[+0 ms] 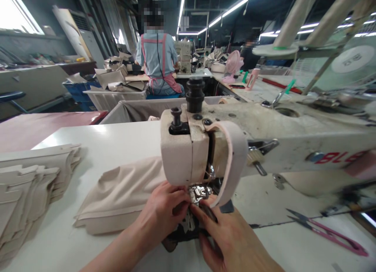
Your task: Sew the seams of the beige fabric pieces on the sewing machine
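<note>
A white industrial sewing machine stands in front of me, with its shiny metal presser foot low under the head. My left hand is closed in a pinch just left of the foot; what its fingertips hold is hidden. From the right, my right hand reaches under the head, its fingers curled in beside the foot. Whatever they grip I cannot make out. Between the hands, metal and dark parts show below the needle area. A folded beige fabric piece lies beside my left hand.
Stacked beige fabric pieces lie at the left. Pink-handled thread snips rest at the right. Thread cones stand above the machine. A fabric-lined bin is behind the table. Farther back, a person sits facing away.
</note>
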Motion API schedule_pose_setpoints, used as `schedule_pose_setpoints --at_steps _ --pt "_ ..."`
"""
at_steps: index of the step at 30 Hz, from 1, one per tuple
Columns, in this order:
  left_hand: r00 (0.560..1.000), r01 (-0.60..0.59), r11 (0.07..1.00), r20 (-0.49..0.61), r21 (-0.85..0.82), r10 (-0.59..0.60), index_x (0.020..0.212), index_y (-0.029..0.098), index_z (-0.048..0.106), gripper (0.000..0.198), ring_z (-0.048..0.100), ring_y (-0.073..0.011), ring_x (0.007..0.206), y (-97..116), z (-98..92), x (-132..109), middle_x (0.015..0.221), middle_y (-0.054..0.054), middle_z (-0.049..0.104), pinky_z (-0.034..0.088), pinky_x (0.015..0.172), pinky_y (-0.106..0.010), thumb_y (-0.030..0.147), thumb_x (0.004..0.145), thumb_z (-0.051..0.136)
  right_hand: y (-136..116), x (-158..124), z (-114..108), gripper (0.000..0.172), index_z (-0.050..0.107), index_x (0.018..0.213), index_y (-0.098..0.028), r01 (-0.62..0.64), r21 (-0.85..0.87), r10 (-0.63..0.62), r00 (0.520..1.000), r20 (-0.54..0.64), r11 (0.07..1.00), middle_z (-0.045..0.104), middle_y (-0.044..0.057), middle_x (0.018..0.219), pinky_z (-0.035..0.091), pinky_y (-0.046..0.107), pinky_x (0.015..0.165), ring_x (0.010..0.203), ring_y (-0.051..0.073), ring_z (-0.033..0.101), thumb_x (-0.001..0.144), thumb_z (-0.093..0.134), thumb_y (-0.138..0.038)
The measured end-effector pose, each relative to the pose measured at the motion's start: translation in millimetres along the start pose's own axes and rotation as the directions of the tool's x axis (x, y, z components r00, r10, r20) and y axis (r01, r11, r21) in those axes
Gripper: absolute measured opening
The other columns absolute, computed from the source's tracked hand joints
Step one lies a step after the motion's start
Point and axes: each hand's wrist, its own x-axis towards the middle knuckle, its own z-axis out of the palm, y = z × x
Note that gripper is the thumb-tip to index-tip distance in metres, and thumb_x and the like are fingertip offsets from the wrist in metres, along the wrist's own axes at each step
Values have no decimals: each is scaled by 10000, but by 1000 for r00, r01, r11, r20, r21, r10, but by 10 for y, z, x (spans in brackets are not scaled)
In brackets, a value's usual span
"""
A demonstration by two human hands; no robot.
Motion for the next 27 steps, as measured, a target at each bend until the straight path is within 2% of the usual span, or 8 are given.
schedule_pose_setpoints --at_steps 6,9,15,20,22,27 --pt "997 -79 994 -19 72 81 790 182 637 141 621 -176 783 44 -35 -14 851 -43 677 482 717 -277 91 830 537 -10 -20 -21 542 488 1310 -90 -22 25 21 1000 16 999 475 162 1301 396 474 1036 1211 304 413 769 491 -58" --pt "993 -114 991 -6 75 115 810 182 652 164 637 -183 787 69 -75 3 868 -53 695 493 737 -294 80 812 524 -10 -16 -28 610 448 1352 -127 -42 76 43 999 -2 996 472 134 1302 399 442 1035 1202 273 422 753 465 -17" --pt "997 57 997 -58 -58 -60 725 182 668 198 648 -162 731 66 -47 16 799 -24 698 498 631 -236 39 693 535 11 -2 -31 581 448 1352 -121 -25 78 25 1000 10 997 487 139 1272 395 457 1038 1198 283 421 781 442 -16" --pt "995 89 991 -43 -96 -93 665 162 639 150 581 -97 538 66 -18 9 720 -10 678 425 464 -168 52 722 556 53 -56 -62 561 456 1345 -175 -20 58 24 997 -68 998 499 113 1228 417 422 1004 1183 255 439 816 377 -6" --pt "996 80 993 -33 -89 -83 675 165 640 161 579 -95 545 67 -20 4 732 -10 677 416 468 -165 47 734 548 59 -63 -72 579 473 1336 -179 -20 19 21 997 -79 1000 484 114 1235 384 464 1023 1214 281 399 788 394 -9" --pt "997 64 996 -47 -66 -67 709 173 652 165 630 -151 733 59 -16 -10 789 -25 686 475 626 -214 44 730 551 49 -34 -80 626 466 1360 -194 -41 -49 40 999 -22 998 468 109 1250 326 533 1048 1254 325 322 756 429 -34"
